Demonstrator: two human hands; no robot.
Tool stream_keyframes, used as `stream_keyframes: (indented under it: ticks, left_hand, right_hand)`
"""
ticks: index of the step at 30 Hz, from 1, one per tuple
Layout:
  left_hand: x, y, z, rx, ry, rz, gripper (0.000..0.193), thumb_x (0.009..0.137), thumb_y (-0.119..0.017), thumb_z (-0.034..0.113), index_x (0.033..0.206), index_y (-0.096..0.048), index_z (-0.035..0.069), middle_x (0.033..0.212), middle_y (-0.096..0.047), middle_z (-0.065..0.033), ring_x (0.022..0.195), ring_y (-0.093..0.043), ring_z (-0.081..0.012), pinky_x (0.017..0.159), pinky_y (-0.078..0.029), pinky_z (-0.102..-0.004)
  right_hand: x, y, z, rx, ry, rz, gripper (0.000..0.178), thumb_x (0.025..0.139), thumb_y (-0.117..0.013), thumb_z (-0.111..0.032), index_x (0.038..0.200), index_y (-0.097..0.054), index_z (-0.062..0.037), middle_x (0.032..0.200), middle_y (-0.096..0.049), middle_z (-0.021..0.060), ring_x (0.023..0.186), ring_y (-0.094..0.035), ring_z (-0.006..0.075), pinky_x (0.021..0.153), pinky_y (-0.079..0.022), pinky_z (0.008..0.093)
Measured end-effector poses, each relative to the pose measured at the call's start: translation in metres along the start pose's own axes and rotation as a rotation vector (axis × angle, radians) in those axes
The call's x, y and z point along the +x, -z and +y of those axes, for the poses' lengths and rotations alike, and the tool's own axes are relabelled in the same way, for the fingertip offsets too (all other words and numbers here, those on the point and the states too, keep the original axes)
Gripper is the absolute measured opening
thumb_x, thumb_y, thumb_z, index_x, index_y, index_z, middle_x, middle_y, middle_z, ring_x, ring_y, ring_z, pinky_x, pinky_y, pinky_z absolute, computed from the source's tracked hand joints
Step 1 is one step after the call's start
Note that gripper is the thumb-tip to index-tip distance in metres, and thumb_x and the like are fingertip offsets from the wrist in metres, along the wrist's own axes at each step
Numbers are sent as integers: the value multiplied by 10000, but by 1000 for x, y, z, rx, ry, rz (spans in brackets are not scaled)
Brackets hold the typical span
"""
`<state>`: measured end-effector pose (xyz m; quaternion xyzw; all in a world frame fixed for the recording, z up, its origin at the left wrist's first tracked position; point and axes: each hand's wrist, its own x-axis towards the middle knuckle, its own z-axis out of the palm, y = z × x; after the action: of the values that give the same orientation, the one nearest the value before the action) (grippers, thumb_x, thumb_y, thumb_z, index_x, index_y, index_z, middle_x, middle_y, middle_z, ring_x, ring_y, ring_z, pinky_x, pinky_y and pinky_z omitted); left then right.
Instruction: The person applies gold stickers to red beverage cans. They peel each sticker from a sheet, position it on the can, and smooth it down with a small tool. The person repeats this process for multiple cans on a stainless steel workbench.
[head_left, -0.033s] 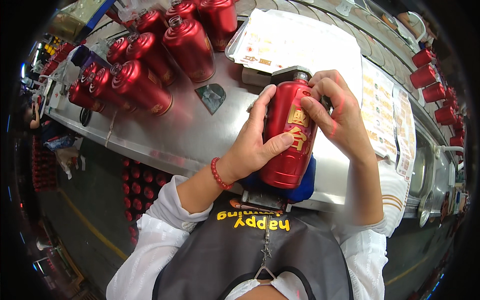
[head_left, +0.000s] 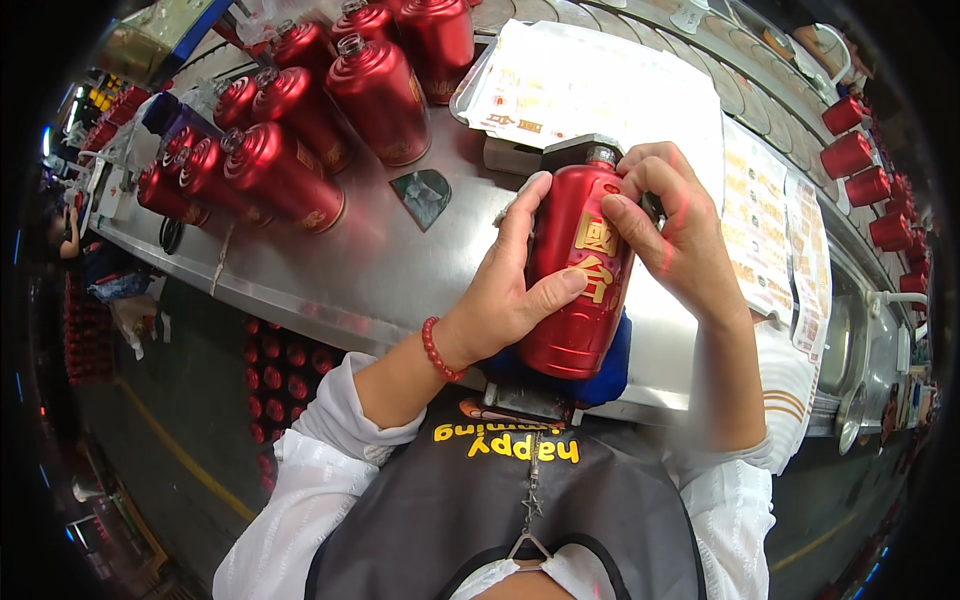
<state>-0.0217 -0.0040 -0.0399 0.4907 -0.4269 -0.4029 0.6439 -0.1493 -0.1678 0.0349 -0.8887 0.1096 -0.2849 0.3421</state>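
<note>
A glossy red bottle with raised gold characters and a clear glass neck lies tilted on a blue cloth pad, its neck pointing away from me. My left hand wraps the bottle's left side, thumb across its front beside the lower gold character. At the upper right of the bottle, my right hand is closed, with the thumb and bent forefinger pressed on the shoulder near the upper character. Its other fingers are partly hidden. Behind the neck sits a dark angular block.
Several red bottles stand at the left on the steel table. A dark green plate lies nearer. White sheets with gold decals cover the back right. More red bottles line the far right, beside a steel sink.
</note>
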Motion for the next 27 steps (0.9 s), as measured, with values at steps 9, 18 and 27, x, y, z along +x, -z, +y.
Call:
stream_keyframes:
  ticks: [9, 18, 27]
  left_hand:
    - [13, 3, 4, -56, -12, 12, 786, 1010, -612, 300, 1561, -139, -3, 1511, -374, -168, 1368, -427, -220, 1130, -375, -373]
    - [28, 6, 0, 87, 13, 65, 620, 1001, -630, 219, 1472, -298, -9, 1411, -462, -155, 1255, -514, -182, 1048, -446, -327]
    - [43, 11, 11, 285, -142, 121, 409, 994, -609, 189, 1322, -467, -10, 1295, -567, -153, 1177, -552, -190, 1033, -444, -332]
  right_hand:
    - [-34, -10, 7, 27, -211, 120, 450, 1041, -576, -282, 1360, -528, 32, 1209, -601, 139, 1076, -588, 217, 961, -474, 321]
    - [-41, -15, 2, 30, -240, 117, 556, 944, -703, -287, 1337, -528, 66, 1243, -594, 200, 1082, -615, 274, 923, -500, 341]
    - [-40, -16, 2, 14, -249, 112, 560, 946, -698, -286, 1351, -516, 56, 1251, -590, 202, 1112, -607, 276, 957, -487, 352]
